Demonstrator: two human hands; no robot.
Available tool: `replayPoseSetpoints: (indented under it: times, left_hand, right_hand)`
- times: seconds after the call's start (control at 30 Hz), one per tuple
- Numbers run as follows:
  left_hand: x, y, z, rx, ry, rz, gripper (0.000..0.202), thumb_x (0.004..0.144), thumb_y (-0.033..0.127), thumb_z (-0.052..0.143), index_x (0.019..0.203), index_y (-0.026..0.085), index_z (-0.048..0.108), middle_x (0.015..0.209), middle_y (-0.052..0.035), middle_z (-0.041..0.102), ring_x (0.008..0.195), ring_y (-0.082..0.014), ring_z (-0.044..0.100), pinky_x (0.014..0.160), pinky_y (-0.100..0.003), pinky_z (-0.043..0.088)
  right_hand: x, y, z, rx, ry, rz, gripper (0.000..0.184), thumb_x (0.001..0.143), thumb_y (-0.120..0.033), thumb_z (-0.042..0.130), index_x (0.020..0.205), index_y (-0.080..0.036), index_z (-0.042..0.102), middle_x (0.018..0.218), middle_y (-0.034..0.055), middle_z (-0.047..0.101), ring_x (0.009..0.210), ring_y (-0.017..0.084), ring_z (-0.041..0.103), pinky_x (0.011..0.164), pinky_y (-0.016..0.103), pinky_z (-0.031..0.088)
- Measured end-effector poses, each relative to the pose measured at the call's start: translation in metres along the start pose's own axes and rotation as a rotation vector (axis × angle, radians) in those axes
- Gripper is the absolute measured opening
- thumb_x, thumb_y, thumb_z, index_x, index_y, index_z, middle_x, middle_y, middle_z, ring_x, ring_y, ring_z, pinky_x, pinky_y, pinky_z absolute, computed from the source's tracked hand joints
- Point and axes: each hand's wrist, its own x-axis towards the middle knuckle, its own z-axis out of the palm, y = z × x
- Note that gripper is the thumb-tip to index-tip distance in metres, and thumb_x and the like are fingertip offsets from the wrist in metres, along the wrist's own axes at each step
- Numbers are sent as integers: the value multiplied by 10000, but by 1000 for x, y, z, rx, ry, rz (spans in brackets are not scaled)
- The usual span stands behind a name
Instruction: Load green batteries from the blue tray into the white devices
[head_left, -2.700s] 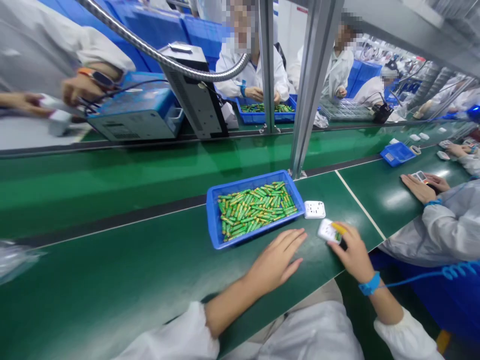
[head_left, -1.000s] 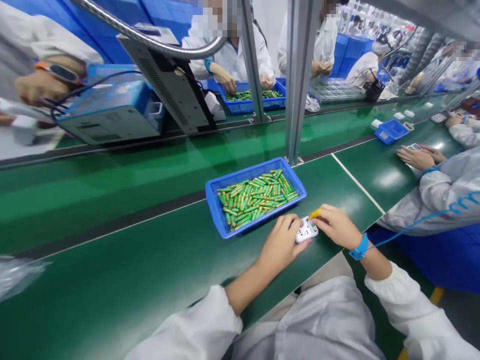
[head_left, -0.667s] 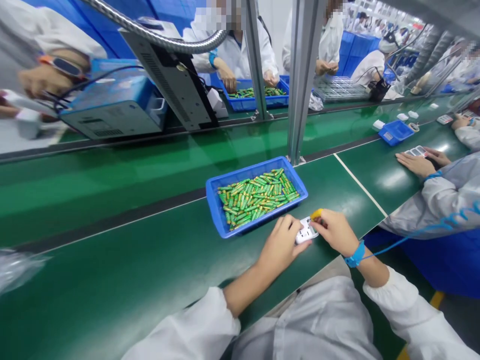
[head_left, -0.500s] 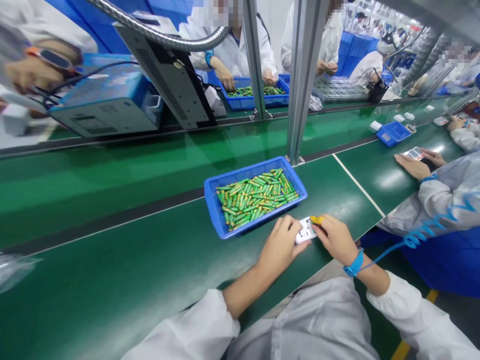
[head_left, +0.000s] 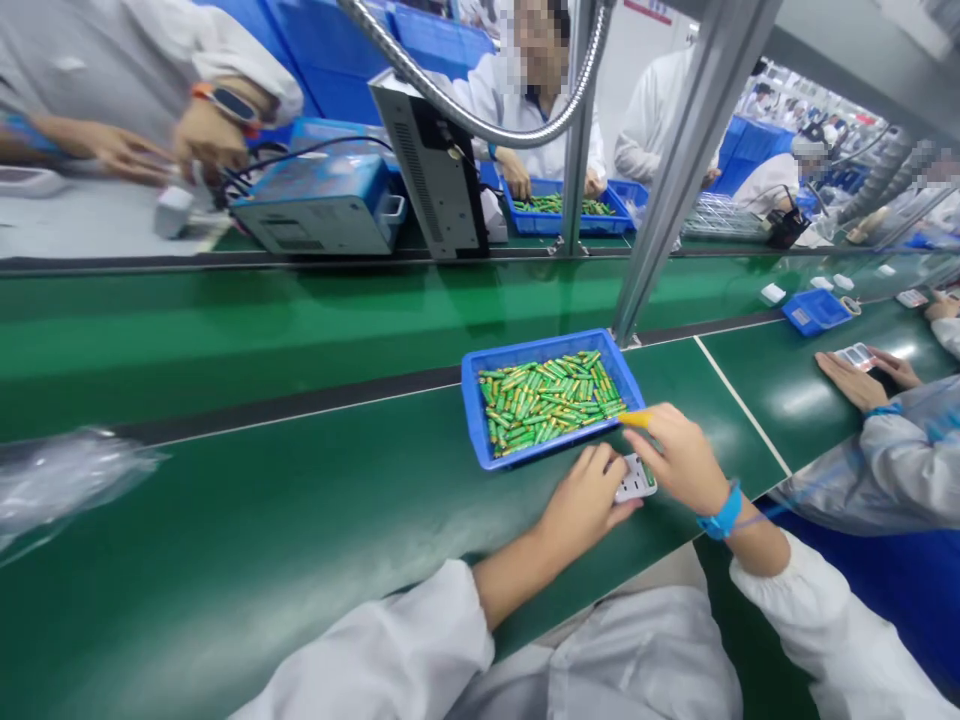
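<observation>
My left hand (head_left: 589, 490) holds a small white plastic housing (head_left: 632, 480) with dark slots, just above the green work surface (head_left: 360, 520). A green strip, probably a battery, shows at the housing's right end. My right hand (head_left: 686, 460) hovers over that end, thumb and index finger apart, with nothing visible between them. A yellow cover (head_left: 637, 418), like a finger cot, sits on the index finger, whose tip is near the tray's front corner. On that wrist is a blue strap (head_left: 721, 512) with a coiled cord. Just beyond my hands stands a blue tray (head_left: 474, 405) full of green batteries (head_left: 551, 400).
A metal post (head_left: 667, 220) rises behind the tray. Clear plastic bags (head_left: 67, 475) lie at the left. Across the belt (head_left: 322, 320) are a blue-topped box (head_left: 315, 205) and co-workers. At right, a co-worker's hands (head_left: 855, 378) handle a white part, near a small blue bin (head_left: 816, 312).
My right hand has lifted off the housing, its yellow-covered finger rising toward the tray. My left hand keeps its grip. The whole view has shifted, so things appear farther right.
</observation>
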Motion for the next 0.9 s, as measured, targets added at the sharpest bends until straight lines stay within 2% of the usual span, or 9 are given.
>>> replayPoseSetpoints:
  times: [0.13, 0.23, 0.37, 0.5, 0.6, 0.67, 0.73, 0.8, 0.9]
  left_hand:
    - [0, -1, 5, 3, 15, -9, 361, 948, 368, 890, 1146, 216, 631, 1191, -99, 621, 1119, -341, 620, 973, -499, 581]
    - [0, 0, 5, 27, 24, 4, 405, 925, 367, 915, 1168, 210, 631, 1209, -110, 628, 1139, -344, 624, 967, -479, 585]
    - [1, 2, 3, 78, 33, 12, 469, 896, 405, 944, 1186, 199, 639, 1243, -132, 637, 1164, -357, 633, 976, -482, 589]
    - [3, 3, 3, 108, 15, 8, 500, 875, 437, 961, 1173, 196, 640, 1225, -134, 644, 1133, -356, 638, 937, -476, 596]
    - [2, 4, 5, 74, 19, 5, 469, 892, 421, 940, 1168, 203, 628, 1190, -120, 639, 1121, -356, 630, 923, -479, 592]
    - [2, 5, 5, 35, 21, -2, 440, 903, 375, 913, 1175, 199, 616, 1205, -122, 635, 1133, -360, 622, 942, -493, 587]
    - [1, 5, 6, -19, 22, -2, 431, 898, 302, 876, 1209, 191, 600, 1260, -133, 629, 1169, -365, 613, 985, -507, 579]
    - [1, 4, 7, -89, 32, 5, 477, 876, 226, 832, 1278, 190, 577, 1324, -139, 617, 1223, -365, 601, 1045, -515, 563]
    - [1, 1, 8, -186, 48, 17, 579, 855, 160, 776, 1380, 207, 537, 1381, -137, 602, 1286, -356, 585, 1119, -523, 536]
  right_hand:
    - [84, -3, 18, -140, -238, -120, 118, 1055, -207, 694, 1117, -192, 793, 1083, 119, 806, 1080, 282, 717, 1029, 446, 563]
    - [126, -15, 34, -253, -376, -118, 90, 1015, -155, 724, 1061, -167, 800, 1038, 116, 811, 1027, 269, 739, 977, 385, 556]
    - [145, -31, 45, -290, -423, -119, 84, 1001, -163, 756, 1068, -177, 805, 1027, 106, 813, 1018, 255, 752, 937, 334, 547]
    - [145, -36, 43, -256, -376, -85, 91, 959, -91, 738, 979, -166, 787, 954, 101, 789, 955, 241, 735, 909, 327, 544]
    - [127, -32, 22, -115, -219, -80, 70, 980, -168, 733, 1030, -194, 775, 937, 66, 768, 897, 216, 714, 889, 322, 555]
    - [100, -27, -1, -33, -103, -45, 113, 1018, -265, 709, 1098, -213, 770, 950, 60, 771, 857, 211, 709, 856, 324, 569]
    - [61, -20, -23, 25, -34, 28, 188, 1052, -344, 670, 1167, -228, 765, 951, 60, 787, 787, 207, 707, 794, 326, 577]
    - [16, -11, -36, 72, 0, 127, 248, 1068, -398, 647, 1230, -241, 751, 927, 53, 803, 692, 201, 693, 710, 329, 570]
    - [-49, 3, -28, 145, 50, 276, 267, 1059, -440, 676, 1239, -254, 740, 886, 43, 813, 635, 208, 696, 623, 333, 554]
